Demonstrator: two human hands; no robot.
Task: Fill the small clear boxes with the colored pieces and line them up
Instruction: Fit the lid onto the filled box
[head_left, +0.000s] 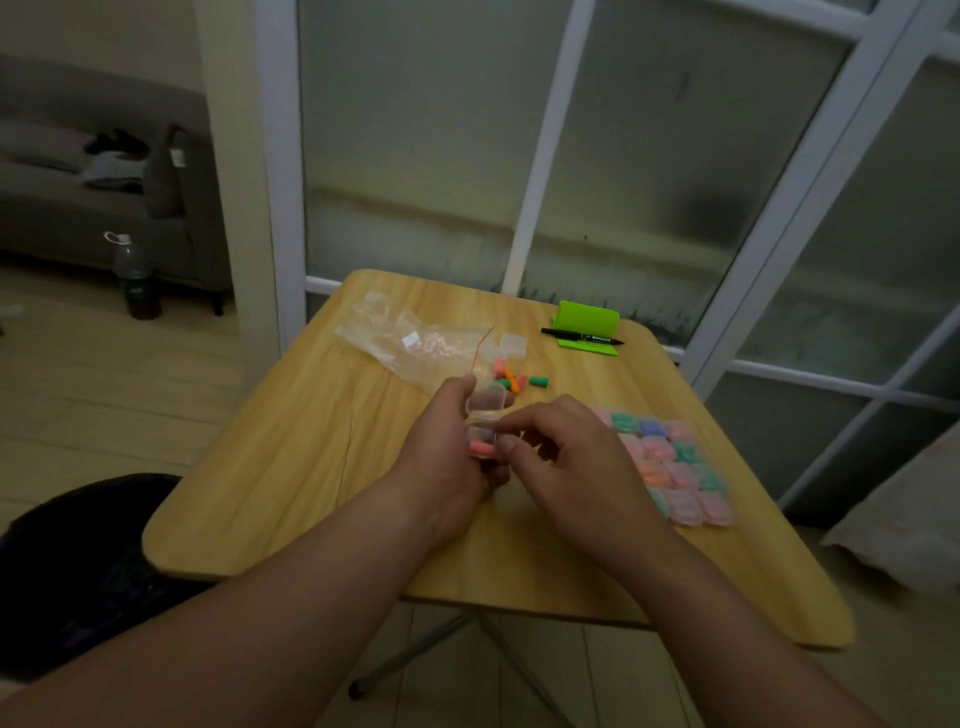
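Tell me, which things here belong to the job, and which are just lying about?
Part of the job: open box, held by left hand and right hand; pink piece inside it; loose pieces; filled boxes in rows; empty box; bag.
Lying about: marker; green stand; bottle on the floor; sofa.
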